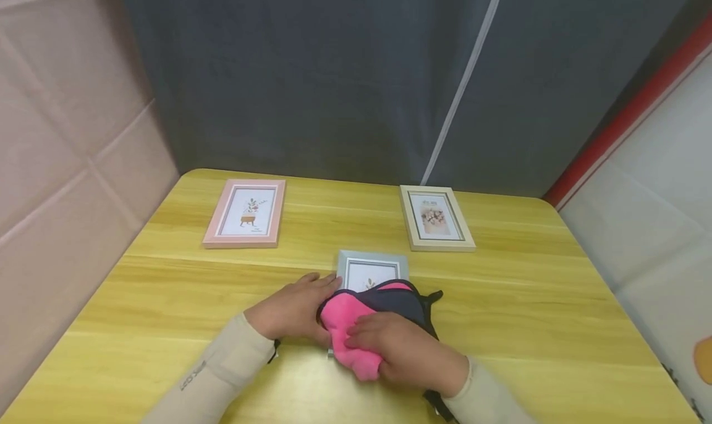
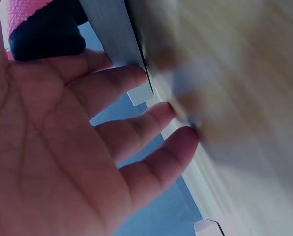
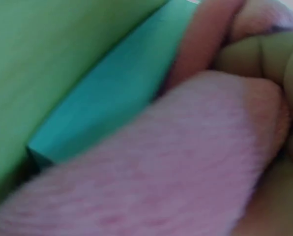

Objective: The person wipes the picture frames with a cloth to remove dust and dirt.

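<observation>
A grey-blue picture frame (image 1: 371, 257) lies face up near the middle of the table, its lower part hidden under a pink and navy cloth (image 1: 342, 313) with dark edging and a small loop. My right hand (image 1: 403, 347) grips the bunched pink side of the cloth over the frame. In the right wrist view, the fuzzy cloth (image 3: 151, 162) fills the foreground beside the frame's side (image 3: 107, 93). At the frame's left side is my left hand (image 1: 297, 306), its fingertips touching the edge. Its fingers (image 2: 136, 130) are spread and nearly straight in the left wrist view.
A pink picture frame (image 1: 212, 226) lies at the back left of the wooden table (image 1: 167, 300). Toward the back right is a cream picture frame (image 1: 445, 246). A dark grey partition (image 1: 306, 90) stands along the table's far edge, with light panels at both sides.
</observation>
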The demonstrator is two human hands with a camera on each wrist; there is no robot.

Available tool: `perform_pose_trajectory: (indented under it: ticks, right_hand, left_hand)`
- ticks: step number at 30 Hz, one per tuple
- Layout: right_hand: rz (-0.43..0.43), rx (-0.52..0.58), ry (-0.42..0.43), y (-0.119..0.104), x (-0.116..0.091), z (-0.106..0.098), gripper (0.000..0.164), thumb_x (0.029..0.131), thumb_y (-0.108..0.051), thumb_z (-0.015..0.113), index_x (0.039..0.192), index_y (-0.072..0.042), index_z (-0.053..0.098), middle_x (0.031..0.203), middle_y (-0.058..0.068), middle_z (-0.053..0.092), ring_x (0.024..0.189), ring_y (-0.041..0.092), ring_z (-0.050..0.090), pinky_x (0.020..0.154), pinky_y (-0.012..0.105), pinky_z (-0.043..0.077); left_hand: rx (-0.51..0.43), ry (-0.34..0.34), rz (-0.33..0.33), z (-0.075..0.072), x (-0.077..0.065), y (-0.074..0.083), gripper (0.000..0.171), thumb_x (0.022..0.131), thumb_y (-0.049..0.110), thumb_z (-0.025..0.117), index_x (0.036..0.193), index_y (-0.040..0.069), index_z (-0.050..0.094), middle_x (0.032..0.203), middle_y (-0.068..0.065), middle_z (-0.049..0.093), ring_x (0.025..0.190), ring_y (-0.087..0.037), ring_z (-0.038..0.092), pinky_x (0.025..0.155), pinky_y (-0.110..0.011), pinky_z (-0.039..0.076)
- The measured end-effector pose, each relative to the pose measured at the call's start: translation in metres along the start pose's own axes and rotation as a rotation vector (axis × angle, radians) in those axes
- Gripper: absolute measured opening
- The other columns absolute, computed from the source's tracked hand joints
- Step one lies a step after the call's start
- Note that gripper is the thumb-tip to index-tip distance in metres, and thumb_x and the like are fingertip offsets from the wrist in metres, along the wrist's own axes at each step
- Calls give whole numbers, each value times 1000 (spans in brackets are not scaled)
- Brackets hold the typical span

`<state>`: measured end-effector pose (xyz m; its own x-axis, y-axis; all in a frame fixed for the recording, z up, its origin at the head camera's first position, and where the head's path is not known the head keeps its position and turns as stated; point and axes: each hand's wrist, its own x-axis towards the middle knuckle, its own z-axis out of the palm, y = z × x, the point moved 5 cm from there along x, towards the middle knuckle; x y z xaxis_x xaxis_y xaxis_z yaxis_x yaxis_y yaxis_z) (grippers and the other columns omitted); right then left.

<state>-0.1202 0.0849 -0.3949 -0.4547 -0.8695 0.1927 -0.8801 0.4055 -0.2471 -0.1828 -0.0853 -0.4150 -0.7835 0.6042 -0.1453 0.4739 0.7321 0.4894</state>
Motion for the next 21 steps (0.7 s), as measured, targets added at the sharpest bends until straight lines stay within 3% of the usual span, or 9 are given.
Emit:
perform_pose_trajectory:
  ticks: [5, 11, 17, 21]
  right_hand:
    - [135, 38, -63, 6, -9, -6, 37, 78, -1, 72, 112, -16, 75, 110, -11, 71, 118, 14, 60, 105, 32, 42]
    - [244, 80, -85, 20, -28, -20, 24, 78, -4, 75, 97, -19, 77, 97, -15, 71, 111, 15, 64, 99, 34, 48]
    - [274, 116, -104, 30, -36, -24, 13, 82, -8, 74, 88, -20, 75, 92, -16, 69, 105, 14, 65, 95, 33, 50]
    - [253, 134, -28, 41, -40, -37, 4, 88, -18, 75, 92, -17, 76, 94, -10, 69, 96, 12, 64, 90, 34, 52]
  left_hand:
    - [-33, -7, -6, 0, 1, 2, 105, 69, 50, 87, 151, 5, 40, 156, -9, 38, 142, -44, 28, 111, -55, 32]
    - [-47, -27, -26, 2, 3, 5, 108, 69, 50, 88, 152, 4, 37, 157, -10, 35, 144, -42, 25, 114, -52, 27]
    - [-51, -27, -24, 4, 3, 8, 108, 69, 48, 88, 152, 1, 37, 157, -13, 35, 144, -44, 24, 115, -52, 26]
    - [-38, -23, -31, 4, 3, 8, 108, 68, 48, 88, 151, 1, 37, 156, -13, 35, 144, -43, 25, 114, -52, 26]
